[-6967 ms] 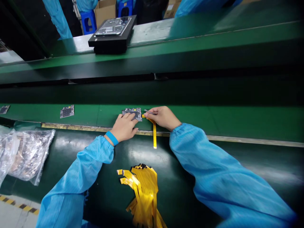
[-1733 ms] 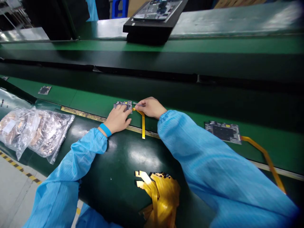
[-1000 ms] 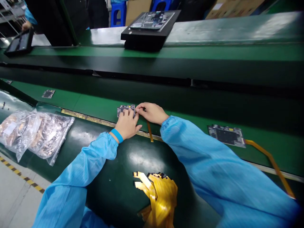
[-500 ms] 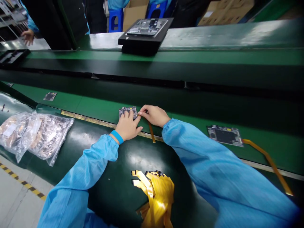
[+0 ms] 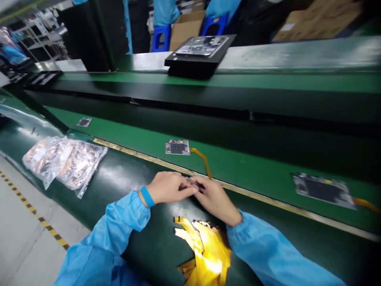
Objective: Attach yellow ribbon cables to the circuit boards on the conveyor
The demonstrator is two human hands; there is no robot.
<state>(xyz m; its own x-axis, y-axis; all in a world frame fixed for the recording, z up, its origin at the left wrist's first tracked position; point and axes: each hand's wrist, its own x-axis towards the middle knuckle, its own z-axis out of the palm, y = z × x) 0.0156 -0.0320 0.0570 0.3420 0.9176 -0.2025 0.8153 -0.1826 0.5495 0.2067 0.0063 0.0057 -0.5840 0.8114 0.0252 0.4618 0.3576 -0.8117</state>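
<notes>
My left hand (image 5: 166, 188), with a blue band at the wrist, meets my right hand (image 5: 216, 200) above the near edge of the green belt. Fingers of both are closed around a small, slim grey-dark piece (image 5: 195, 182), mostly hidden, whose kind I cannot make out. Just beyond them a circuit board (image 5: 177, 147) lies flat on the belt, an orange flex cable (image 5: 205, 159) running from its right side towards my right hand. Below the hands, a bundle of yellow flex cables (image 5: 210, 254) with dark ends rests on the dark green worktop.
Another board (image 5: 323, 190) with a cable lies to the right, and a smaller-looking board (image 5: 85, 122) at left. Clear bags (image 5: 80, 163) of parts sit on the left worktop. A black stack (image 5: 199, 57) stands on the far ledge. People in blue are beyond.
Both hands have left the middle board and come back towards me, joining around the small piece. The board now shows uncovered with the orange cable at its right side. The view has shifted left.
</notes>
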